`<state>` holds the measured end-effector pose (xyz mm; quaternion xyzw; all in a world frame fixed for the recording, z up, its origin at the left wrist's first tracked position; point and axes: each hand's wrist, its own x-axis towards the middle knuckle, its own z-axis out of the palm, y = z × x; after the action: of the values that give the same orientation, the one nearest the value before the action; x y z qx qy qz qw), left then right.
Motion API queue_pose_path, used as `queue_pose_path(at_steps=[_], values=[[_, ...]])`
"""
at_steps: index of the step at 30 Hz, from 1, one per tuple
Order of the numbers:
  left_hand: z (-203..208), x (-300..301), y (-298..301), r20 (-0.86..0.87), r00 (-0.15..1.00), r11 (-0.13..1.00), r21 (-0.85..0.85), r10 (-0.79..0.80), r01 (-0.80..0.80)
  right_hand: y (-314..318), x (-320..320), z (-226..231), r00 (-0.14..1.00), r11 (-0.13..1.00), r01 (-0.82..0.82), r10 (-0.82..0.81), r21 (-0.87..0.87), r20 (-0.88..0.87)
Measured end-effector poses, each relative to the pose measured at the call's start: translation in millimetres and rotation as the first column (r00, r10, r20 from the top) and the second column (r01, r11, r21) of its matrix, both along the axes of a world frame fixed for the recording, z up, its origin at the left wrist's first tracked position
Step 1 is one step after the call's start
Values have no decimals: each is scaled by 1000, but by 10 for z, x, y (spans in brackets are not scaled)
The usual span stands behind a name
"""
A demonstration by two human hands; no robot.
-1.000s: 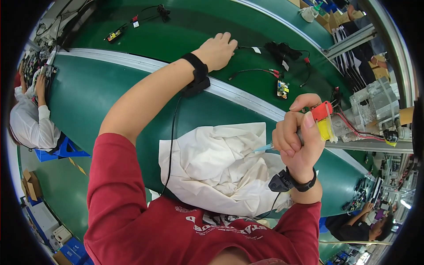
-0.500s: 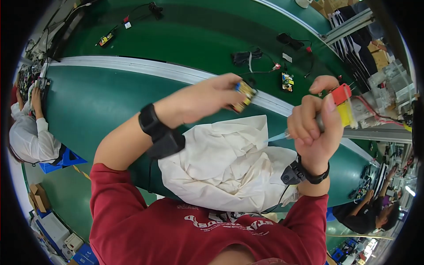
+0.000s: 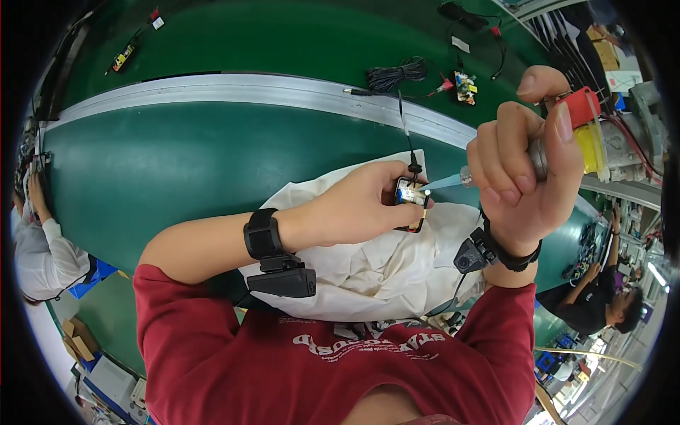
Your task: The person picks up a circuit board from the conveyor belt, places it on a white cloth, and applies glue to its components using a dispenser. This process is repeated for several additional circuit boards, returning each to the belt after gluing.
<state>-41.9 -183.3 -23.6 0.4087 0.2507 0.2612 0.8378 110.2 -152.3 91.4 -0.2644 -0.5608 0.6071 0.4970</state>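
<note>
My left hand [image 3: 347,205] is closed on a small circuit board [image 3: 410,194] with a black rim, holding it over a white cloth [image 3: 340,276]. A black cable with a strain relief [image 3: 415,168] runs from the board's far side. In my right hand [image 3: 524,159] is a dispensing gun with a red switch block [image 3: 582,108] and yellow tape around its body. Its pale blue tapered nozzle [image 3: 444,182] points left, the tip at the board's parts; whether it touches them I cannot tell. My right thumb lies by the red block.
Beyond a pale metal rail [image 3: 283,86], a green surface holds a coiled black cable [image 3: 397,74] and other boards [image 3: 465,87] [image 3: 123,57]. A person in white [image 3: 53,258] sits at the left. Another in black [image 3: 584,304] is at the right.
My left hand has brought the board down and to the right, under the nozzle tip. My right hand has shifted slightly right with the dispensing gun still held.
</note>
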Motion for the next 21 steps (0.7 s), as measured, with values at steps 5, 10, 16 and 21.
queue_pose_path(at_steps=[5, 10, 16, 21], values=[[44, -3, -19, 17, 999, 999, -32, 40, -40, -3, -25, -39, 999, 999, -33, 34, 35, -24], [60, -11, -15, 24, 999, 999, -35, 24, -24, -11, -58, -22, 999, 999, -38, 38, -30, -15], [67, -20, -2, 21, 1000, 1000, 5, 14, -14, -83, -171, 125, 989, 996, 63, -53, -70, 140], [80, -48, 22, 23, 999, 998, -46, -46, 47, -55, -135, 128, 990, 996, 31, -19, -83, 141]])
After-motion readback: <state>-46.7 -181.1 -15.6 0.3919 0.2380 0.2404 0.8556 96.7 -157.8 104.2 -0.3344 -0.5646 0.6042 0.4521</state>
